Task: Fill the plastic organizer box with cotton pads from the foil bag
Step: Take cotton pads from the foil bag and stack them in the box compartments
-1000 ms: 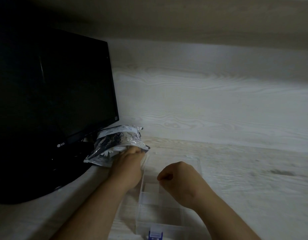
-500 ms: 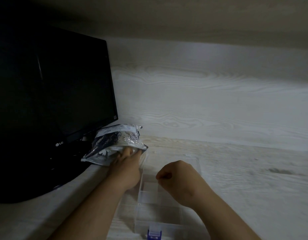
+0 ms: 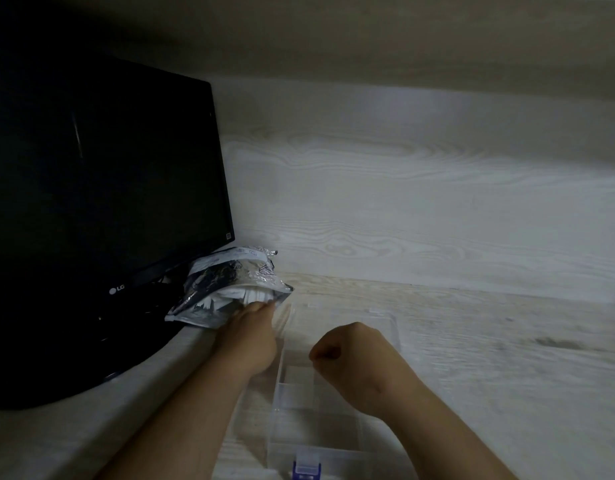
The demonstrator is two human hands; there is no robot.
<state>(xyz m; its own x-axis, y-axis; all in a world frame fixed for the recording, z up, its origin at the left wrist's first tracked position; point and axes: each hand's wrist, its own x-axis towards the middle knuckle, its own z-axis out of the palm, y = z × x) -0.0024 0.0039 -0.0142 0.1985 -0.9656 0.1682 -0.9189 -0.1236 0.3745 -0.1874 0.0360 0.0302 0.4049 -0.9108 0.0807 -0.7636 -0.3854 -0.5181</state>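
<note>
On the dim pale-wood desk, the left hand hides its fingers in the foil bag at ten o'clock beside a monitor, grasp unclear, while the right hand is clenched above the box.

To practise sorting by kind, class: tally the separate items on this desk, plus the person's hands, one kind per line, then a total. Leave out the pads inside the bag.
Monitor: 1
Foil bag: 1
Plastic organizer box: 1
Hands: 2 (left hand, right hand)
Total: 5
</note>
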